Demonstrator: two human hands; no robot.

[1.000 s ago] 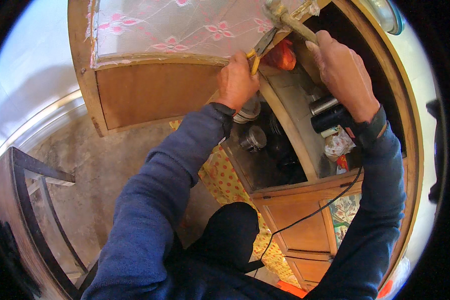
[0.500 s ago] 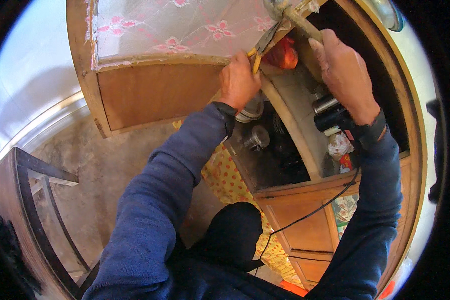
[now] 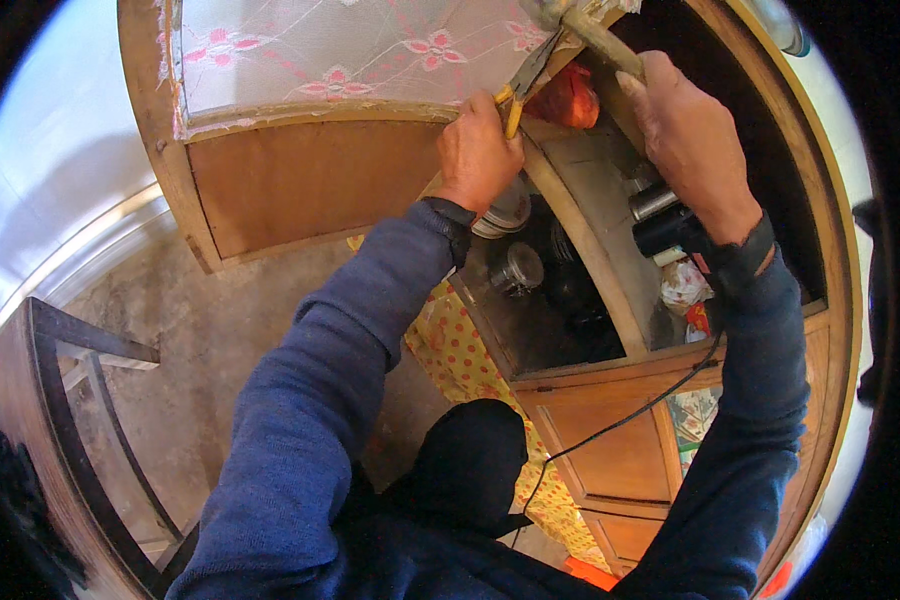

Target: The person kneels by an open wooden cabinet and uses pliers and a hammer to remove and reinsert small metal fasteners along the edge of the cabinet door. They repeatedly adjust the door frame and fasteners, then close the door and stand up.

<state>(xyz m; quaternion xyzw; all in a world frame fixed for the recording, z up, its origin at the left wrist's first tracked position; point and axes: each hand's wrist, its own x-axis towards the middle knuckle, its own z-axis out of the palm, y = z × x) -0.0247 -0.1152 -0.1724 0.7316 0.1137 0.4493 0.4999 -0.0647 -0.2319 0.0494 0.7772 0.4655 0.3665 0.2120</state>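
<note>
My left hand [image 3: 477, 152] is closed round the yellow handles of a pair of pliers [image 3: 531, 74]. Their dark jaws point up toward the edge of the cabinet door [image 3: 315, 185], where my hands hide part of the frame. In my right hand [image 3: 698, 145] is a hammer [image 3: 602, 42], gripped by its wooden handle. Its head lies at the top of the picture, just above the plier jaws; whether the two touch I cannot tell. The swung-out wooden door carries a white cloth panel [image 3: 375, 60] with pink flowers.
Inside the wooden cabinet [image 3: 592, 262] are a red plastic bag [image 3: 568, 98], stacked plates [image 3: 505, 212], a metal canister [image 3: 516, 268] and a black cylinder [image 3: 662, 232]. A black cable [image 3: 610, 428] hangs across its front. To the left stands a dark wooden stool [image 3: 55, 400].
The hammer has shifted slightly up and left over the pliers. Both hands keep their grips, and the whole view has moved a little.
</note>
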